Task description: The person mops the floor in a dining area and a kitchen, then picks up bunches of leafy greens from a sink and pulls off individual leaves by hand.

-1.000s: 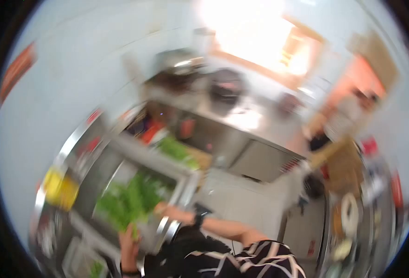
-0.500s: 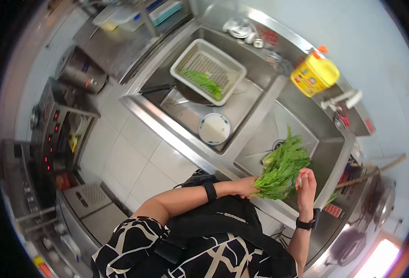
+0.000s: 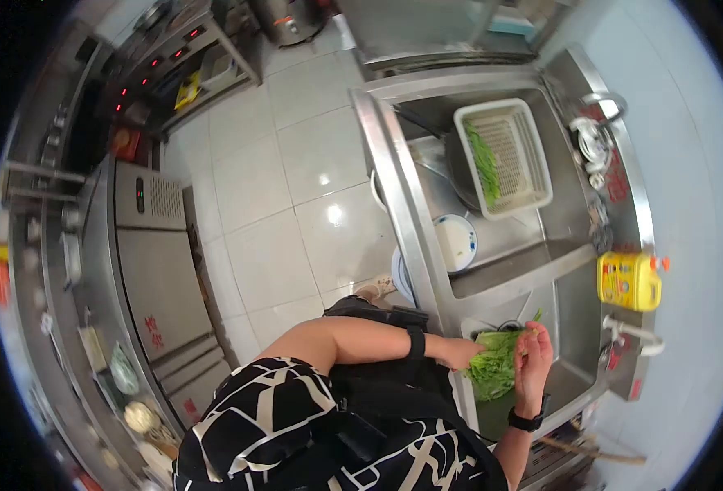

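Bunched leafy greens hang over the near basin of the steel double sink. My left hand is closed around their stem end at the sink's front edge. On the right side of the leaves, my right hand is raised with its fingers curled together; what they pinch, if anything, is too small to name. In the far basin, a white plastic basket holds a few green leaves, and a white bowl sits closer to me.
A yellow jug stands on the sink's back ledge, beside a white faucet. A wooden stick lies to the right of the sink. Left across the tiled floor stands a steel cabinet.
The view has turned, so the sink appears more to the right and more floor shows on the left. Both hands remain at the greens, my right hand still raised with curled fingers.
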A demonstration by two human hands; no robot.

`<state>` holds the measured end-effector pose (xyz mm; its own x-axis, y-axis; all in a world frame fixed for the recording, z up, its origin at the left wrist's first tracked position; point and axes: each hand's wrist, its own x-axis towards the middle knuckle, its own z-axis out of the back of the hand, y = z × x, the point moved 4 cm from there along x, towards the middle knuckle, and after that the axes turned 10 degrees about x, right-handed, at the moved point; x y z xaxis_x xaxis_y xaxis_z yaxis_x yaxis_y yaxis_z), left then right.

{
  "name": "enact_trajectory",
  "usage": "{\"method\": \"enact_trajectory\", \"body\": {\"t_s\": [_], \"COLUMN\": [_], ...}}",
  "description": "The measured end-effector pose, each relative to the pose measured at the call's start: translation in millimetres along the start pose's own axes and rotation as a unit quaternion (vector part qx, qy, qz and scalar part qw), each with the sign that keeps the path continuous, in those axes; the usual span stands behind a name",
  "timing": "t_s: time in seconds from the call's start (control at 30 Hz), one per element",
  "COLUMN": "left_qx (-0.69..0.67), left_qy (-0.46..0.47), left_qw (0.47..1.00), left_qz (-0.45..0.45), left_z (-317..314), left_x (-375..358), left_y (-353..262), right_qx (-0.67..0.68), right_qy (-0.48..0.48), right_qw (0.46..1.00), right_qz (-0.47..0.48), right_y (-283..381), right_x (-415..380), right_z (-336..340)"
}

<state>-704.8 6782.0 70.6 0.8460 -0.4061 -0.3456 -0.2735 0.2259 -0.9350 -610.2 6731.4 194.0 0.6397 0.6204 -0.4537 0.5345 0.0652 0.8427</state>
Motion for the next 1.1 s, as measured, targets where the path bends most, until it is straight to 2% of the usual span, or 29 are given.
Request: {"method": "enact_trajectory", "body": {"t_s": [0.03,0.1,0.13,0.2,0.23,0.27,0.33,0.4,0.47,0.53,0.6,0.63,0.7,0.77,0.83,0.87,0.93,1.07,1.1], "left_qx": [-0.008,0.108,0.096,0.053,0.036,0.039,0.016,-0.025,-0.073,-0.114,-0.14,-0.154,-0.181,-0.201,-0.215,-0.222,-0.233,-0.242,-0.238], "left_qy": [-0.018,-0.133,-0.105,-0.214,-0.266,-0.238,-0.2,-0.192,-0.185,-0.183,-0.188,-0.184,-0.183,-0.187,-0.194,-0.196,-0.2,-0.191,-0.187], "left_qw": [1.0,0.981,0.988,0.969,0.954,0.965,0.976,0.978,0.978,0.975,0.97,0.968,0.964,0.959,0.955,0.953,0.949,0.95,0.951], "left_qz": [-0.002,-0.085,-0.065,-0.109,-0.132,-0.108,-0.082,-0.074,-0.068,-0.064,-0.063,-0.066,-0.068,-0.068,-0.067,-0.066,-0.064,-0.059,-0.056], "left_z": [-2,-2,-4,-44,-63,-47,-25,-17,-21,-22,-20,-21,-21,-20,-17,-16,-16,-22,-23], "left_x": [5,16,23,91,121,97,53,30,12,-1,-10,-13,-22,-26,-30,-31,-34,-38,-39], "left_y": [10,25,35,106,139,118,85,72,70,69,77,77,83,93,100,105,108,100,97], "right_qx": [-0.012,-0.107,-0.187,-0.253,-0.341,-0.411,-0.437,-0.396,-0.51,-0.6,-0.702,-0.702,-0.814,-0.843,-0.818,-0.817,-0.838,-0.878,-0.861], "right_qy": [0.015,0.046,0.106,0.188,0.318,0.434,0.51,0.565,0.581,0.548,0.474,0.474,0.372,0.341,0.278,0.279,0.32,0.389,0.376], "right_qw": [1.0,0.993,0.977,0.949,0.876,0.764,0.72,0.712,0.616,0.544,0.457,0.457,0.335,0.263,0.2,0.199,0.171,0.116,0.214], "right_qz": [-0.005,-0.01,-0.005,-0.005,0.121,0.243,0.175,0.128,0.149,0.211,0.272,0.272,0.294,0.324,0.461,0.464,0.407,0.255,0.268], "right_y": [0,-3,-5,-14,-19,-30,-80,-128,-204,-269,-331,-360,-398,-411,-458,-463,-476,-459,-419], "right_x": [8,24,33,43,51,56,63,76,108,147,191,213,258,292,365,370,376,347,307], "right_z": [-13,-49,-69,-131,-169,-204,-256,-298,-317,-328,-332,-332,-332,-334,-300,-305,-309,-294,-322]}}
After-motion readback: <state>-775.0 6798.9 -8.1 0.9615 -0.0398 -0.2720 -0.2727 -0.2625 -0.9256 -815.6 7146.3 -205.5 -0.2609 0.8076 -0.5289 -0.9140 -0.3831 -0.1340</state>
